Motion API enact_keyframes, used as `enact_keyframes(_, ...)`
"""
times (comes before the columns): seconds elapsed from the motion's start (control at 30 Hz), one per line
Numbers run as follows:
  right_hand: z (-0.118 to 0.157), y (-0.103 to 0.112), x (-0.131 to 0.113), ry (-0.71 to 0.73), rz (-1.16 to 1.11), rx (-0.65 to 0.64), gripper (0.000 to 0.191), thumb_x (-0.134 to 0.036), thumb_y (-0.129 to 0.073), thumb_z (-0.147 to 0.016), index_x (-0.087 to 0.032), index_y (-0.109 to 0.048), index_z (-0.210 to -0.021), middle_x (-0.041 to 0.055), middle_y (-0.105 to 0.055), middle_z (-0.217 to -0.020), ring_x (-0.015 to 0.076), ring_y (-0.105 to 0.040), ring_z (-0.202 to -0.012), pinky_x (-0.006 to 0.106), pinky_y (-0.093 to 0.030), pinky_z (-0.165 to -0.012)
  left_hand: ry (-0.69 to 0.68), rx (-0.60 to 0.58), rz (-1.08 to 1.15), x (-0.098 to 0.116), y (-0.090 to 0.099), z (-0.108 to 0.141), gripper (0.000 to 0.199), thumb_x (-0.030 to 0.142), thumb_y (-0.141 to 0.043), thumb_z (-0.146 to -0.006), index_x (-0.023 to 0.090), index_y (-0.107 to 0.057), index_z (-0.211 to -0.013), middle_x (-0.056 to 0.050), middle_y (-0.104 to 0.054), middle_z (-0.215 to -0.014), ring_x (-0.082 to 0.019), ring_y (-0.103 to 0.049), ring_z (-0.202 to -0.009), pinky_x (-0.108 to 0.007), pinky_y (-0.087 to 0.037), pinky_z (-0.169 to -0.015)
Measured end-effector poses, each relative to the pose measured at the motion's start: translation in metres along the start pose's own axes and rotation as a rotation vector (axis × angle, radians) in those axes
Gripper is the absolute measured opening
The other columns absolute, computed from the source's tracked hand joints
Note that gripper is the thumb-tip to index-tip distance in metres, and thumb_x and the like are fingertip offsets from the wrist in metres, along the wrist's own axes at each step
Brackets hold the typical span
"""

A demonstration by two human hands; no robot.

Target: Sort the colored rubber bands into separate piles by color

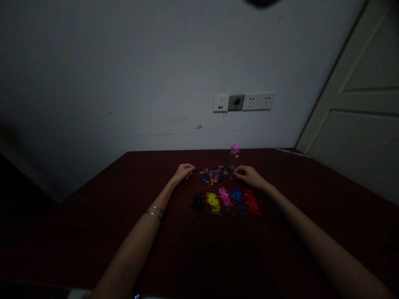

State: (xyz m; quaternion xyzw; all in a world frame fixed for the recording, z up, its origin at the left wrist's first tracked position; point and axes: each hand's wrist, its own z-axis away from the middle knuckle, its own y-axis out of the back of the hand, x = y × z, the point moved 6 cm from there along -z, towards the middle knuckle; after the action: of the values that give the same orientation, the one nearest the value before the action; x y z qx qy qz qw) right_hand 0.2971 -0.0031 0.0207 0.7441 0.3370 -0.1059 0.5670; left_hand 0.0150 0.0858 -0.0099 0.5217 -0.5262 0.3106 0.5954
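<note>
A mixed heap of small coloured loops that look like rubber bands (213,175) lies on the dark red table between my hands. Just left of it, my left hand (183,172) rests with fingers curled together; whether anything is in them is too dark to tell. My right hand (249,176) is on the heap's other side, fingertips pinched close by a clear bottle (233,160) with a pink lid; their contents are not visible. Nearer me are separate piles in a row: black (198,202), yellow (213,203), pink (225,197), blue (238,201) and red (251,202).
The dark red tabletop (174,249) meets a pale wall (140,83) at the back. Sockets and switches (244,102) are mounted on that wall. A panelled white door (358,108) stands at the right. The light is dim.
</note>
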Motion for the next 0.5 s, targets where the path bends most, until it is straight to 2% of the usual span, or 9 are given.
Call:
enact_keyframes(0.13,0.004,0.003,-0.003,-0.025,-0.095,-0.176,0.02,-0.029,-0.05,-0.071,-0.016,-0.065,-0.074,0.0035,-0.064,-0.073,0.0152,-0.056,-0.067,0.026,-0.042,-0.063,0.008,0.001,-0.009,-0.002,0.0,-0.001,0.021,0.028,-0.056,-0.069,0.01,-0.06,-0.079,0.005,-0.046,-0.049,-0.003,-0.035,-0.034,-0.016,-0.024,-0.034)
enact_keyframes(0.3,0.011,-0.005,-0.006,-0.059,-0.145,-0.45,0.019,-0.027,-0.053,-0.067,-0.013,-0.066,-0.072,0.0038,-0.064,-0.069,0.0136,-0.054,-0.062,0.024,-0.041,-0.06,0.012,0.006,-0.03,-0.001,0.0,-0.001,0.019,0.026,-0.055,-0.07,0.01,-0.06,-0.079,0.005,-0.046,-0.049,-0.003,-0.035,-0.034,-0.016,-0.024,-0.033)
enact_keyframes(0.4,0.014,-0.009,-0.006,-0.078,-0.15,-0.527,0.019,-0.022,-0.053,-0.064,-0.012,-0.066,-0.073,0.0036,-0.063,-0.068,0.0129,-0.053,-0.061,0.024,-0.041,-0.058,0.012,0.005,-0.033,0.0,0.0,0.0,0.019,0.025,-0.055,-0.07,0.01,-0.06,-0.079,0.005,-0.047,-0.049,-0.003,-0.035,-0.034,-0.016,-0.024,-0.033)
enact_keyframes(0.5,0.015,-0.012,-0.004,-0.106,-0.154,-0.552,0.02,-0.02,-0.052,-0.062,-0.012,-0.066,-0.074,0.0037,-0.064,-0.068,0.0131,-0.053,-0.06,0.024,-0.04,-0.057,0.011,-0.003,-0.039,0.0,-0.001,0.0,0.019,0.026,-0.054,-0.07,0.01,-0.061,-0.079,0.005,-0.047,-0.049,-0.003,-0.035,-0.034,-0.016,-0.025,-0.034)
